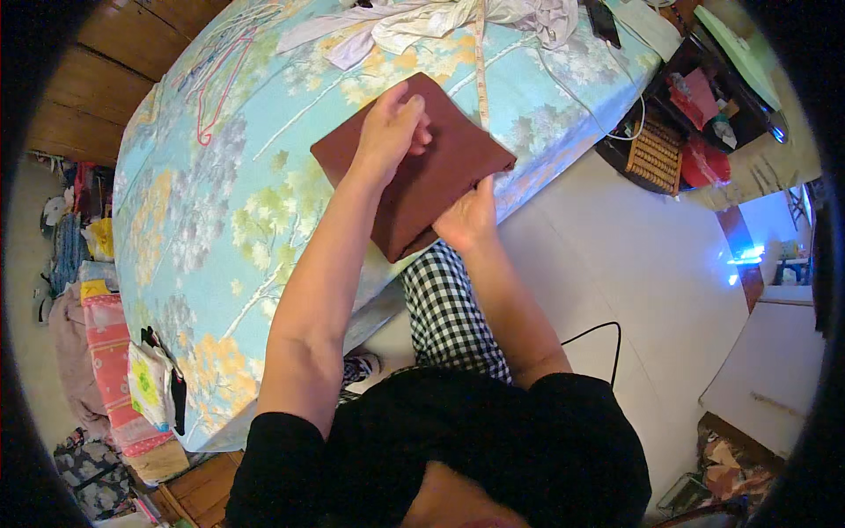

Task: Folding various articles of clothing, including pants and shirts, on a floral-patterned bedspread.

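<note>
A folded dark brown cloth (449, 163) lies at the edge of a bed covered with a light blue floral sheet (220, 202). My left hand (392, 132) rests flat on top of the cloth, fingers curled at its middle. My right hand (468, 216) grips the cloth's near edge from below, thumb on top. A yellow measuring tape (481, 70) runs across the sheet just beyond the cloth.
Crumpled pale fabric (422, 22) lies at the far end of the bed. Pink hangers (216, 88) lie on the sheet at left. A dark shelf with red items and a woven basket (656, 154) stands at right. A black cable (607, 339) crosses the white floor.
</note>
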Available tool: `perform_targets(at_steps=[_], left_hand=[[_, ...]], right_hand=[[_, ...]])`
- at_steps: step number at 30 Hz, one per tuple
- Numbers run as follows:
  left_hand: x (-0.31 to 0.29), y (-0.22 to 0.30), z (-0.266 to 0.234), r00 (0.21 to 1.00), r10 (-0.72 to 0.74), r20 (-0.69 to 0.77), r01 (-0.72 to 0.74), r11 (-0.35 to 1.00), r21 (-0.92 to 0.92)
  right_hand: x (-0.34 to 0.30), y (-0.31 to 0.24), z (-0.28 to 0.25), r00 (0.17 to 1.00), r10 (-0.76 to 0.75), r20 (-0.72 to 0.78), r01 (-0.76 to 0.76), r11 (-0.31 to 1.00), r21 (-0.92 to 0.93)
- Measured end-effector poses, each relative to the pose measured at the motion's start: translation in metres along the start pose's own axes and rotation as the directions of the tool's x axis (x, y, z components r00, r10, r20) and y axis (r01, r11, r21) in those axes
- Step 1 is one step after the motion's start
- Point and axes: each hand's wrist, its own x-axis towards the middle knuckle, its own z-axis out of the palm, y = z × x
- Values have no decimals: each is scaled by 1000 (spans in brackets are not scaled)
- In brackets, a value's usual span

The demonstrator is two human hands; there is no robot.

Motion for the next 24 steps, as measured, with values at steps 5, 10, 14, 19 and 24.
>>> perform_targets(at_steps=[5, 10, 14, 19, 24], left_hand=[[-22, -45, -36, 763, 625, 166, -427, 294, 855], [-22, -85, -41, 890, 411, 196, -237, 50, 970], [-13, -74, -49, 905, 380, 190, -240, 88, 967], [31, -62, -90, 938, 311, -154, 26, 379, 925], [42, -48, -103, 997, -20, -68, 69, 478, 876]], right_hand=[[-18, -3, -12, 992, -6, -122, 6, 1000, 4], [-17, -3, -17, 946, -75, -315, -31, 948, -318], [-49, -13, -20, 907, -176, -382, 7, 914, -405], [-78, 0, 6, 847, -303, -438, -79, 741, -666], [-83, 9, -11, 826, -288, -484, -123, 746, -655]])
